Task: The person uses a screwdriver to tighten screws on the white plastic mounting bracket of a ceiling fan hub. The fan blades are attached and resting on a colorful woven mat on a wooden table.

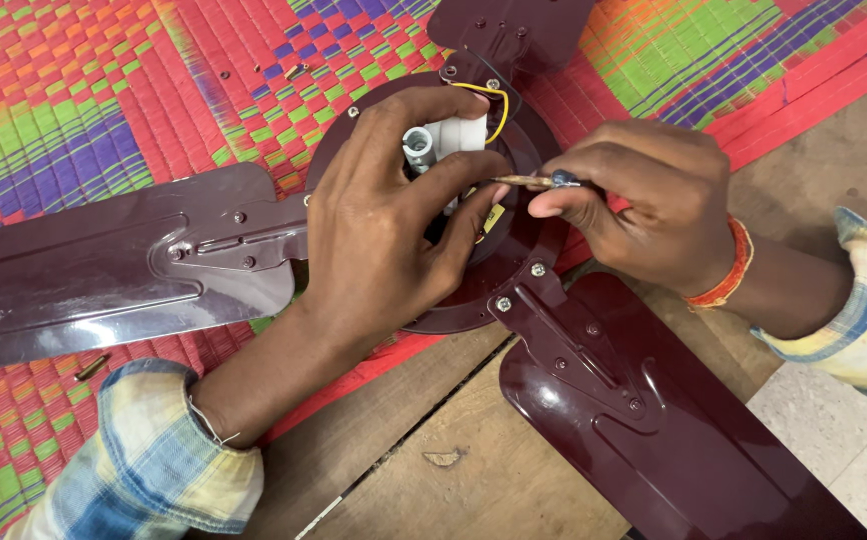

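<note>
Left hand (pixel 384 225) is curled over the hub of the dark maroon metal ceiling fan (pixel 514 250), fingers closed around the white plastic cylindrical fitting (pixel 446 138) that stands at the hub's centre, with a yellow wire (pixel 501 108) looping just behind it. Right hand (pixel 644 205) pinches a thin brass-coloured screwdriver shaft (pixel 526 181) between thumb and forefinger, its tip pointing in toward the left thumb beside the fitting. As far as can be judged, the work at the centre is only partway: three maroon blades (pixel 104 265) remain screwed to their brackets, while a few small loose screws (pixel 297 71) lie apart on the bright woven plastic mat (pixel 74 100), so some fasteners are already out and the hub wiring is not yet freed. Room is tight at the hub, where both hands crowd together and the blade brackets close in from three sides; the bare wooden boards (pixel 424 440) near the person offer open space, and the mat beyond the blades is open too.
</note>
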